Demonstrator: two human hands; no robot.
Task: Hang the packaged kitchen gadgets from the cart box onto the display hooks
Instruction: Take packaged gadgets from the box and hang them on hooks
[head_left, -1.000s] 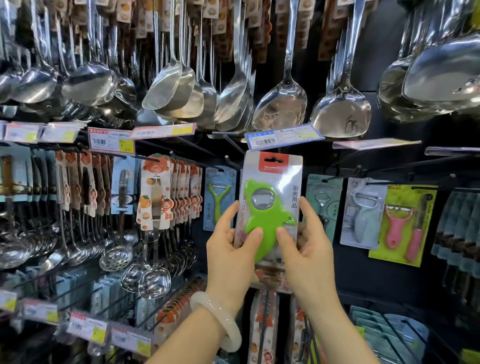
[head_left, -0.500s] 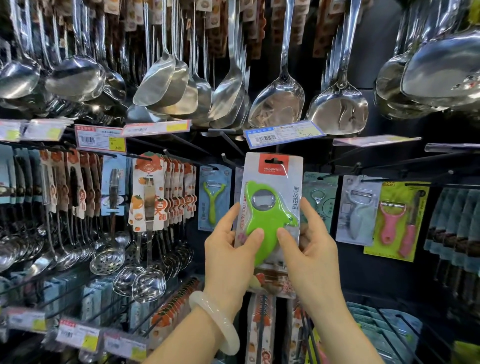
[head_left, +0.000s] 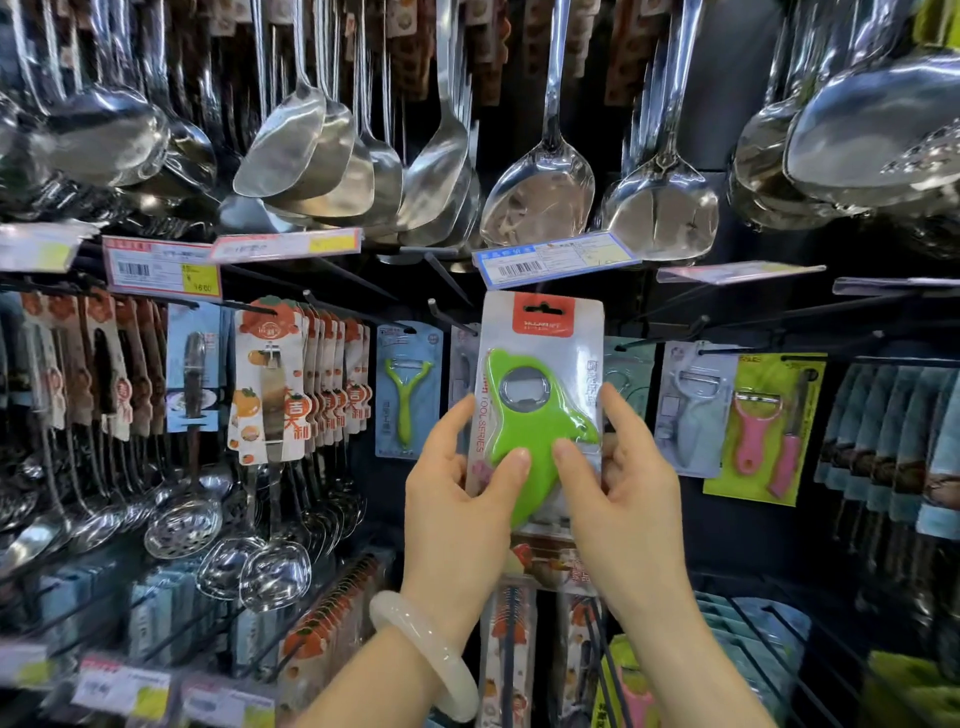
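Single head-worn view, facing forward — close to the display hooks (head_left: 447, 317), slightly upward tilt

Above the row of display hooks (head_left: 447, 280), steel spatulas (head_left: 540, 202) and ladles (head_left: 306, 150) hang low, their bowls closing off the way down from the top of the display wall. Price tags (head_left: 558, 260) jut forward just under them (the blue one sits right over the held bottle opener package (head_left: 540, 395)). Left of the package, a green Y-peeler card (head_left: 408, 389) and a thick row of orange-printed cards (head_left: 306, 379) fill their hooks. To the right, a grey peeler card (head_left: 693, 410) and a yellow-green card with a pink peeler (head_left: 756, 426) stand close. A dark gap stays open between the package top and the blue tag.
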